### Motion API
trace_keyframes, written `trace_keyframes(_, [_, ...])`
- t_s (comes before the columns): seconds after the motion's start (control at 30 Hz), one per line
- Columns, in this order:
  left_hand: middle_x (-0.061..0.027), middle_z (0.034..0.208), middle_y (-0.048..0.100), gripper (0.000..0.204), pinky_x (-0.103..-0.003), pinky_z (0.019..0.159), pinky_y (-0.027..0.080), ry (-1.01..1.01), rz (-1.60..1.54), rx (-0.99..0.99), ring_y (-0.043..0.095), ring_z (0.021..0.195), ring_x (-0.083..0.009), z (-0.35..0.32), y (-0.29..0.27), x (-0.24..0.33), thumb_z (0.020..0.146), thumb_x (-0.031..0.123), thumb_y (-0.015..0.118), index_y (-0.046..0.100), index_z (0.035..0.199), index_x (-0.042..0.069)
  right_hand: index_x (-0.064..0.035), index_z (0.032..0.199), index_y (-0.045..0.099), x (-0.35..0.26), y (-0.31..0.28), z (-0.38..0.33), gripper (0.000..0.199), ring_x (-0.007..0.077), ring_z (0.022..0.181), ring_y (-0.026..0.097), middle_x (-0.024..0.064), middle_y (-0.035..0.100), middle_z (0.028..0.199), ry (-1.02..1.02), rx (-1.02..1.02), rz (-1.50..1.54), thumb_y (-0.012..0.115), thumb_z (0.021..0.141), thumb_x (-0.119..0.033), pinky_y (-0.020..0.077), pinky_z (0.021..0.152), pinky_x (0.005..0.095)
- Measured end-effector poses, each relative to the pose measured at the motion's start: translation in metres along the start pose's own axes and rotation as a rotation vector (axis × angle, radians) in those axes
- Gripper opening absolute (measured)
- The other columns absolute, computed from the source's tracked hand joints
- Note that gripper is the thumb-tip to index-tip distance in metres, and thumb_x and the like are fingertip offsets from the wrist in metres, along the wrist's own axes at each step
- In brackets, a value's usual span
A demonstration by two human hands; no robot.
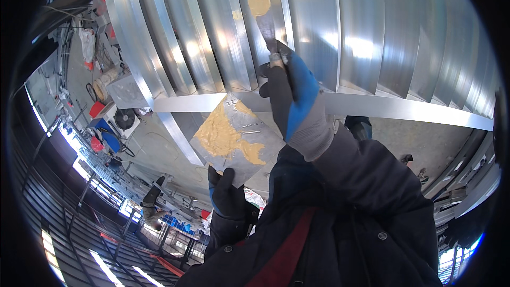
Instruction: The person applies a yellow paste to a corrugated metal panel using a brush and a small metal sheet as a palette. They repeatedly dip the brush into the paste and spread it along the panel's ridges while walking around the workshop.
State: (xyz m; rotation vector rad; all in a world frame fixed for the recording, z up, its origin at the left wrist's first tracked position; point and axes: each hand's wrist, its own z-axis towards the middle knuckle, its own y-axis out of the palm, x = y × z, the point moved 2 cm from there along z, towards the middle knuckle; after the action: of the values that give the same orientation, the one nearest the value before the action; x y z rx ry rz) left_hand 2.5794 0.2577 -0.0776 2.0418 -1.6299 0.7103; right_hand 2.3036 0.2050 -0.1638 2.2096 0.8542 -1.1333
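My right hand (289, 82), in a blue and dark grey work glove, is closed round the handle of a putty knife (266, 31). Yellowish putty (259, 3) covers the end of its blade, which lies over a shiny metal slat (311, 32) of a large slatted frame. Lower down, my gloved left hand (227, 194) grips the near corner of a flat metal plate (268, 141), thumb on top. A thick smeared patch of the same putty (218, 133) spreads across that plate. The plate is held just in front of the frame's near rail (398, 107).
Long metal slats fill the far side, with narrow gaps between them. On the floor at left stand a fan unit (126, 119), a blue bin (108, 134) and several red items. Another person (152, 207) is farther off at lower left. Metal profiles (473, 167) are at right.
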Motion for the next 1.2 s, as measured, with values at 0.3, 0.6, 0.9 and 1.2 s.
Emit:
trace_keyframes(0.3, [-0.017, 0.157, 0.061, 0.072, -0.049, 0.121, 0.052, 0.018, 0.079, 0.015, 0.062, 0.143, -0.0332, -0.001, -0.002, 0.001, 0.099, -0.006, 0.062, 0.045, 0.168, 0.004, 0.0055, 0.146, 0.063, 0.002, -0.044, -0.028, 0.039, 0.0094, 0.088, 0.066, 0.007, 0.073, 0.101, 0.187, -0.126, 0.16, 0.065, 0.114, -0.017, 0.0559, 0.078, 0.0275])
trace_keyframes(0.6, [-0.0206, 0.16, 0.055, 0.066, -0.049, 0.119, 0.054, 0.055, 0.263, -0.044, 0.061, 0.143, -0.0349, -0.012, 0.001, -0.003, 0.106, 0.005, 0.06, 0.038, 0.169, 0.002, 0.0037, 0.151, 0.064, 0.007, -0.12, -0.091, 0.047, 0.0145, 0.099, 0.071, 0.0103, 0.077, 0.114, 0.255, -0.209, -0.003, 0.071, 0.108, -0.013, 0.0572, 0.089, 0.0312])
trace_keyframes(0.9, [-0.02, 0.16, 0.057, 0.07, -0.052, 0.121, 0.052, -0.026, 0.096, -0.096, 0.062, 0.143, -0.0357, -0.041, 0.026, -0.023, 0.101, -0.004, 0.057, 0.042, 0.168, 0.004, 0.0049, 0.15, 0.063, 0.002, -0.176, -0.14, 0.044, 0.0084, 0.083, 0.065, 0.004, 0.074, 0.1, 0.268, -0.135, 0.034, 0.065, 0.113, -0.019, 0.0529, 0.074, 0.0267])
trace_keyframes(1.2, [-0.0176, 0.161, 0.058, 0.073, -0.053, 0.12, 0.053, -0.062, 0.103, -0.152, 0.06, 0.146, -0.0369, -0.073, 0.031, -0.046, 0.099, -0.008, 0.056, 0.042, 0.169, 0.005, 0.0047, 0.15, 0.063, -0.017, -0.216, -0.186, 0.044, 0.0088, 0.084, 0.065, 0.0045, 0.074, 0.103, 0.363, -0.089, 0.014, 0.064, 0.113, -0.017, 0.0532, 0.078, 0.0269])
